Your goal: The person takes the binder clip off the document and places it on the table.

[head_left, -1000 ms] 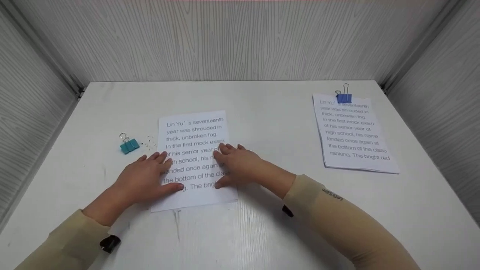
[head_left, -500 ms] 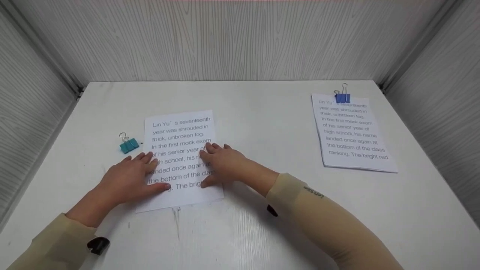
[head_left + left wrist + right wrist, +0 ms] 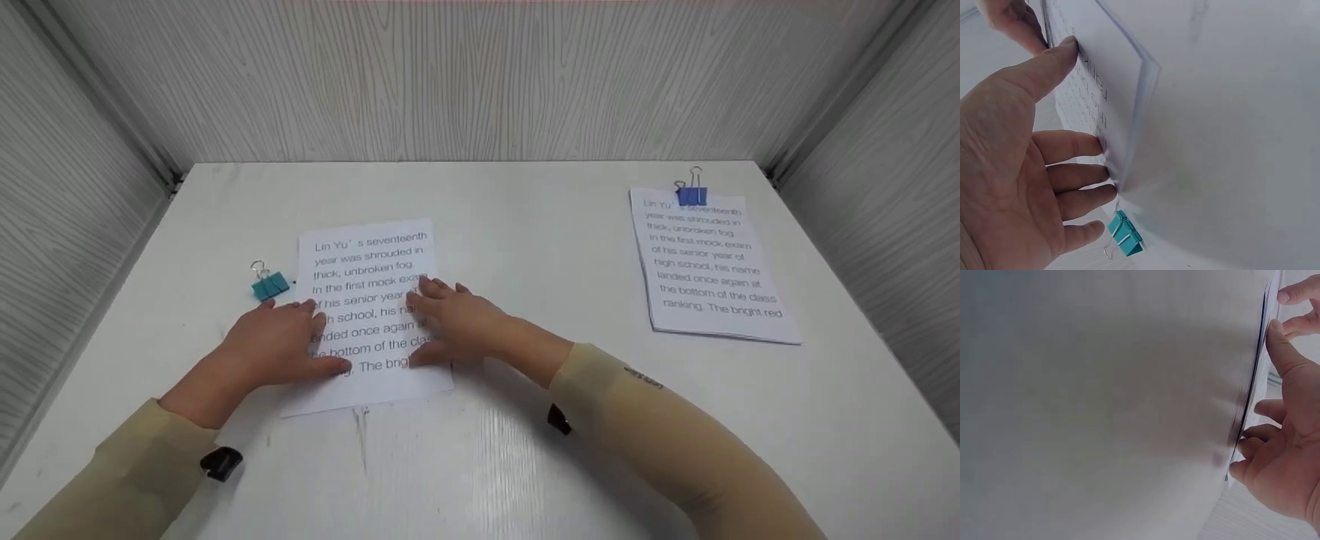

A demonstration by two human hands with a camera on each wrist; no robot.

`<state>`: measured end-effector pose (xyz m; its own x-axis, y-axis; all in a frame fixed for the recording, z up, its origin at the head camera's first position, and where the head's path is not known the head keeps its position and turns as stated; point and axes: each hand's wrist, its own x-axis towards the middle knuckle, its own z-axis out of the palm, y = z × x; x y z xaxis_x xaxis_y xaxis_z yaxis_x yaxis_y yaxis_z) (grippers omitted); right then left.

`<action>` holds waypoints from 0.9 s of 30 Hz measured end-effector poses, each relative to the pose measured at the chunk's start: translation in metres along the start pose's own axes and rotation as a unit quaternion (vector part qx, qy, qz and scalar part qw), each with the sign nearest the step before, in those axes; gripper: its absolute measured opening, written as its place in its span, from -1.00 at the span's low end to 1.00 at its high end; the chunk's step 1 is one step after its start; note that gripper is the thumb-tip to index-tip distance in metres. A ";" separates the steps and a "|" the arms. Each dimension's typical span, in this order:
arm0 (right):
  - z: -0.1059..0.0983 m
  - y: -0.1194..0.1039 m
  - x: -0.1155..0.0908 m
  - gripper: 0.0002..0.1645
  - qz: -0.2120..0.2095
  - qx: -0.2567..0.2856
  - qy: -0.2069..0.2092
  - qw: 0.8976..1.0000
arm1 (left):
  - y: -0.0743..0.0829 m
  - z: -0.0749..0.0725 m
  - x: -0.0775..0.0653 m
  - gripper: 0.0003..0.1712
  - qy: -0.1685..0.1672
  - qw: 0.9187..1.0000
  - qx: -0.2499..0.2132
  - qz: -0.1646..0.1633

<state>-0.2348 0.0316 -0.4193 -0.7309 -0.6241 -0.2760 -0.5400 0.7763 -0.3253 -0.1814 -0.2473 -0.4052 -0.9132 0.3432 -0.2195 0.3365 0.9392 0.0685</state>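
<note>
A stack of printed white paper (image 3: 367,394) lies on the white table between my two hands. My left hand (image 3: 274,345) rests at its left edge, with the fingertips along the side and the thumb over the lower text. On the opposite edge, my right hand (image 3: 465,322) has its fingertips over the end of several printed lines. In the left wrist view, fairly straight fingers touch the sheet edges, which fan apart slightly at a corner. A teal binder clip (image 3: 270,286) lies just left of the stack, beyond the left fingertips.
At the back right lies a second printed stack (image 3: 712,274), with a blue binder clip (image 3: 692,196) on its top edge. Grey wood-grain panels (image 3: 465,82) wall in the table (image 3: 525,210) at the back and both sides.
Both hands have shifted left together with the paper stack, bringing it nearer the teal binder clip and over the dark specks beside it. The clipped stack has stayed put.
</note>
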 end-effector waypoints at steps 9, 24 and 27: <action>-0.031 0.052 -0.044 0.21 0.030 0.056 0.069 0.996 | 0.014 -0.014 0.003 -0.19 -0.008 1.000 -0.002 -0.014; -0.046 0.186 -0.173 0.15 0.129 0.031 0.133 0.982 | 0.098 -0.050 0.051 0.11 0.091 0.993 0.002 0.076; -0.047 0.202 -0.192 0.20 0.154 0.035 0.132 0.979 | 0.123 -0.052 0.065 0.12 0.094 0.989 -0.006 0.113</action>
<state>-0.2235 0.3126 -0.3896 -0.9419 -0.3095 -0.1308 -0.2538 0.9104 -0.3267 -0.2113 -0.1088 -0.3606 -0.8417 0.5398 -0.0134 0.5355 0.8376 0.1077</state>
